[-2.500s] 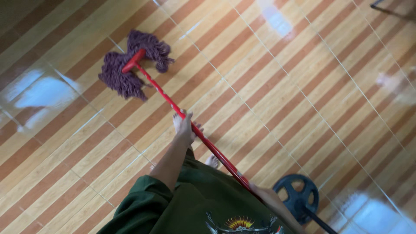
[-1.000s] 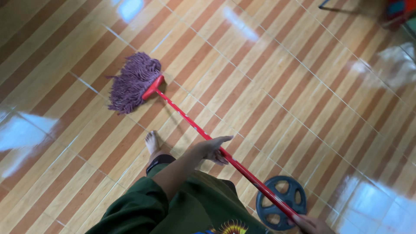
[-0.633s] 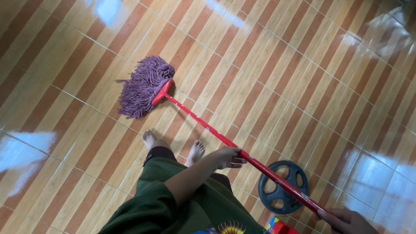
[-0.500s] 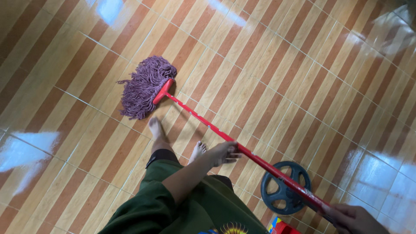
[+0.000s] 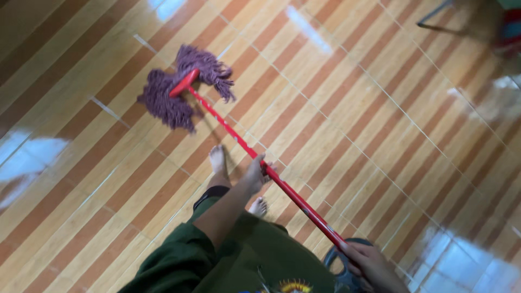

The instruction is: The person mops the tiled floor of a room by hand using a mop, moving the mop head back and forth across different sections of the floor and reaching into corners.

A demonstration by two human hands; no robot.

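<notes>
Mop (image 5: 187,89) with a purple string head and a red handle (image 5: 271,182) is lying at a slant across a glossy striped tile floor (image 5: 380,108), seen from above by the person holding it. The purple strands are spreading flat on the floor toward the upper left part of the view, around a red clamp where the handle is joining the head. From there the handle is running down and to the right, toward the person's body at the bottom of the view.

The left hand (image 5: 256,174) is gripping the handle about midway along its length, fingers closed around it, with the bare forearm reaching out from a dark green sleeve (image 5: 173,260). The right hand (image 5: 369,266) is holding the upper end of the handle near the bottom right edge of the view, fingers wrapped around it.

Two bare feet are standing on the floor just beside the handle: one foot (image 5: 218,161) is stepping forward between the mop head and the left hand, and the toes of the other foot (image 5: 258,206) are showing just under the left forearm. A dark blue round object (image 5: 339,260) is lying on the floor behind the right hand, mostly hidden. Bright patches of light are reflecting off the wet-looking tiles.
</notes>
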